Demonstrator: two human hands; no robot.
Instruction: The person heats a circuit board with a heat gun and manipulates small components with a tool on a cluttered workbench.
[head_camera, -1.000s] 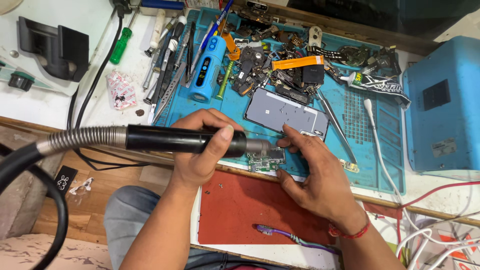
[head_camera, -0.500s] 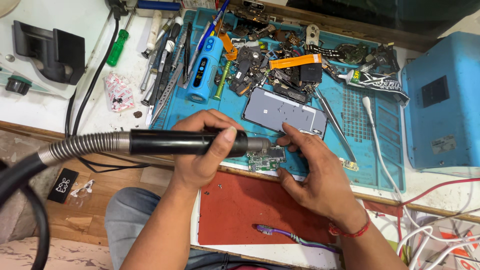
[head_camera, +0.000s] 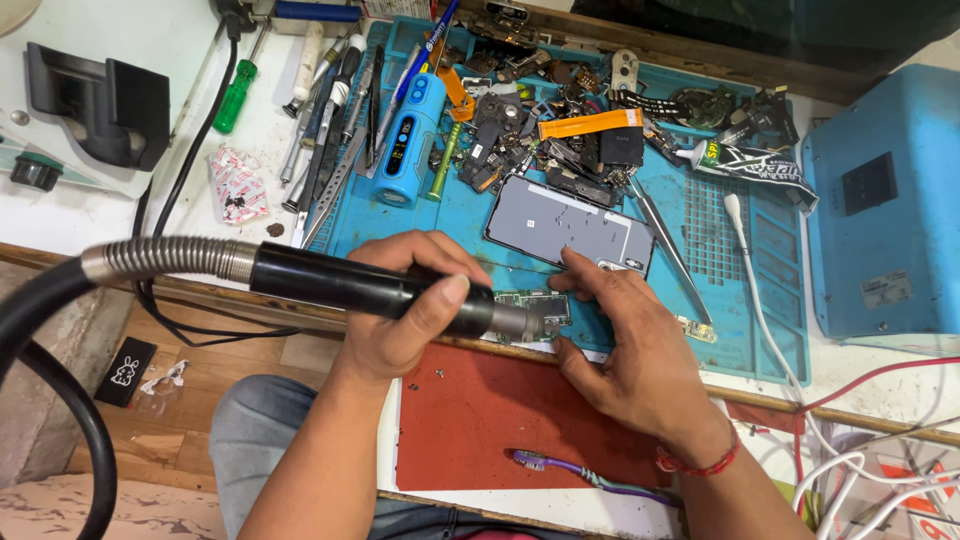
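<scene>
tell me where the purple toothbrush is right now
In the head view the purple toothbrush lies low and right of centre, on the near edge of the red mat, just below the right hand and its wrist.

The small green circuit board (head_camera: 535, 312) lies at the near edge of the blue silicone work mat (head_camera: 760, 330), between the left hand (head_camera: 400, 315) and right hand (head_camera: 625, 345). Behind it lies the grey flat phone back panel (head_camera: 565, 225); nearer, the red rectangular pad (head_camera: 480, 420) bears a purple toothbrush (head_camera: 590, 475).
</scene>
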